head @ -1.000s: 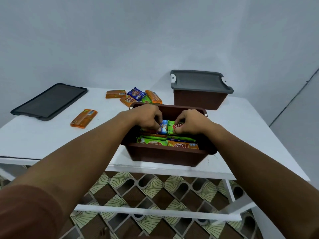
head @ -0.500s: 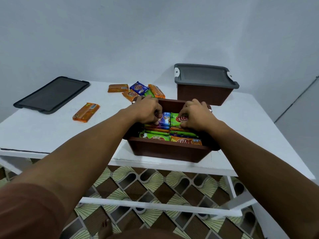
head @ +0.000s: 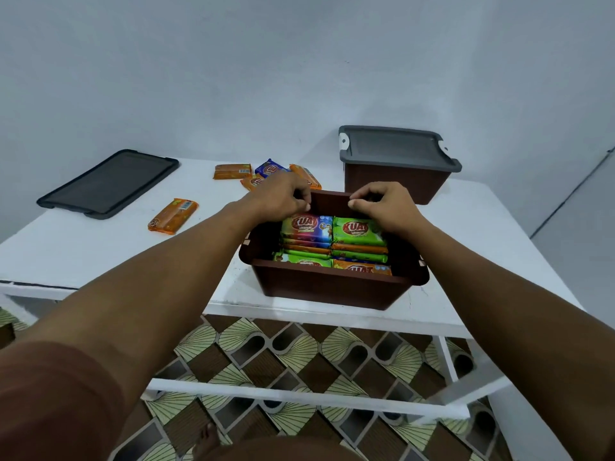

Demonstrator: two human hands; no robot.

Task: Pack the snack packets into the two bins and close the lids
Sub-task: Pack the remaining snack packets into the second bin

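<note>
hands: left hand [head: 283, 197] and right hand [head: 387, 206] curl over far ends of the top snack packets [head: 307, 227], grip uncertain, likely squaring them | open bin [head: 332, 289]: near edge, rows packed tight | loose packets [head: 173, 216], spare lid [head: 106, 183]: on table [head: 83, 247] beyond

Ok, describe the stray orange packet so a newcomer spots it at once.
On the white table, find the dark grey lid lying flat at the left end. Just right of its near corner lies the orange snack packet. Unlike the packets clustered beyond the left hand, it lies alone.
</note>
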